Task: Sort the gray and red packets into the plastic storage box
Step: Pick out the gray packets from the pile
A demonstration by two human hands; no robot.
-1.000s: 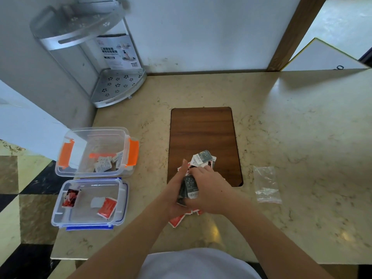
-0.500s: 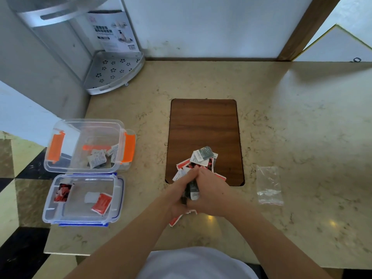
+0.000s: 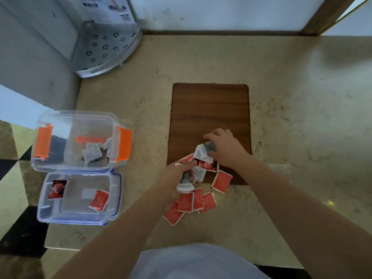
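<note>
Red packets (image 3: 193, 202) lie fanned out on the desk (image 3: 302, 117) just below the near edge of the wooden board (image 3: 210, 109), with a few more red and gray ones heaped on the board's near edge between our hands. Our left hand (image 3: 177, 178) has its fingers curled round a small bunch of gray packets (image 3: 186, 183), which stick out below the fist, right above the red fan. Our right hand (image 3: 223, 146) rests on the board, its fingers pinching one gray packet (image 3: 204, 151) at the top of the heap. At the left edge of the desk two clear boxes stand touching, one behind the other. The far one, the orange-clip box (image 3: 124, 143), holds several gray packets at its bottom. The near one, the blue-clip box (image 3: 118, 194), holds a red packet and a dark red-and-black one, well apart, with a pale patch between them that we cannot make out. A metal corner shelf (image 3: 106, 47) stands in the far left corner against the wall. Something clear and thin lies on the desk behind our right forearm, mostly hidden.
</note>
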